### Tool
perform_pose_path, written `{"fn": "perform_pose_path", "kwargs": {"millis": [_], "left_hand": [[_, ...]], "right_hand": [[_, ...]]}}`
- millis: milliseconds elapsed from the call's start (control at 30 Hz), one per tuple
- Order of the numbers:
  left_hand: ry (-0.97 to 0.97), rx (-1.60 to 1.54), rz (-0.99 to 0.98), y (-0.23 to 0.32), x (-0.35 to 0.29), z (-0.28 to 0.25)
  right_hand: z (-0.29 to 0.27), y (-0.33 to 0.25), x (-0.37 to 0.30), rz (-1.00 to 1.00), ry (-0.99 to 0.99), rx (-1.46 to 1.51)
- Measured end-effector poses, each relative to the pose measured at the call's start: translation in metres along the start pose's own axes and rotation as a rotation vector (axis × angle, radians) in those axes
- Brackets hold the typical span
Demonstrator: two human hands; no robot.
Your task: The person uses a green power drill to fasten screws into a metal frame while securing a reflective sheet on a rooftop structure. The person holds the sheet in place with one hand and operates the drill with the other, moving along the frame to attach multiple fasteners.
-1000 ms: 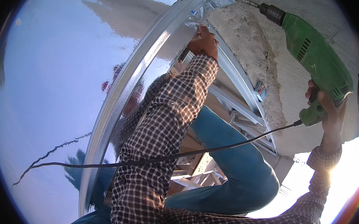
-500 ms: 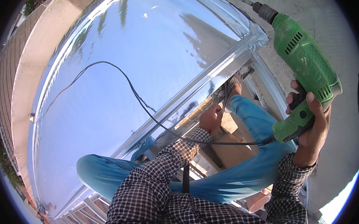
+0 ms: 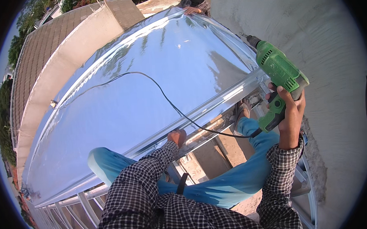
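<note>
The right hand (image 3: pixel 289 110) gripped a green electric drill (image 3: pixel 278 79), bit raised beside the rendered wall (image 3: pixel 332 46). The left hand (image 3: pixel 177 137) was closed on the edge of the shiny metal roofing sheet (image 3: pixel 141 96), crossed by the drill's black cord (image 3: pixel 166 101).

A metal sheet (image 3: pixel 142 100) is spread across the centre and upper left of the frame, and a cable (image 3: pixel 158 89) is laid over it, running down to the right to a drill (image 3: pixel 278 79). The drill is held at the right of the frame in the right hand (image 3: pixel 287 110), just beside a wall (image 3: pixel 324 47) that fills the right side. The left hand (image 3: pixel 177 137) is set on the sheet's lower edge, at the centre. A frame (image 3: pixel 73 205) is seen below the sheet, at lower left. A roof (image 3: pixel 37 51) is placed beyond the sheet, at upper left. Another person's hand (image 3: pixel 192 10) is rested on the sheet's far end, at top centre.
</note>
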State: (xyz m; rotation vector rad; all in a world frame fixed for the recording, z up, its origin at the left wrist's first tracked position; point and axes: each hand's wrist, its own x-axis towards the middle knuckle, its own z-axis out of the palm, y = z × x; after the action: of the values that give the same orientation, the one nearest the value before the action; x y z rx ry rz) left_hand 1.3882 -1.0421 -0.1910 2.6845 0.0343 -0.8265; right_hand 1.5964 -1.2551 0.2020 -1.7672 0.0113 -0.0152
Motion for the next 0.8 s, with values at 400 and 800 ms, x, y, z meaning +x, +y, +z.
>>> {"fn": "perform_pose_path", "kwargs": {"millis": [400,800], "left_hand": [[-0.047,0.073,0.02,-0.003,-0.022,-0.036],[-0.082,-0.169,-0.004,-0.028,-0.06,-0.063]], "right_hand": [[-0.003,-0.001,-0.001,-0.037,0.057,0.024],[-0.002,0.01,-0.003,-0.049,-0.089,0.074]]}}
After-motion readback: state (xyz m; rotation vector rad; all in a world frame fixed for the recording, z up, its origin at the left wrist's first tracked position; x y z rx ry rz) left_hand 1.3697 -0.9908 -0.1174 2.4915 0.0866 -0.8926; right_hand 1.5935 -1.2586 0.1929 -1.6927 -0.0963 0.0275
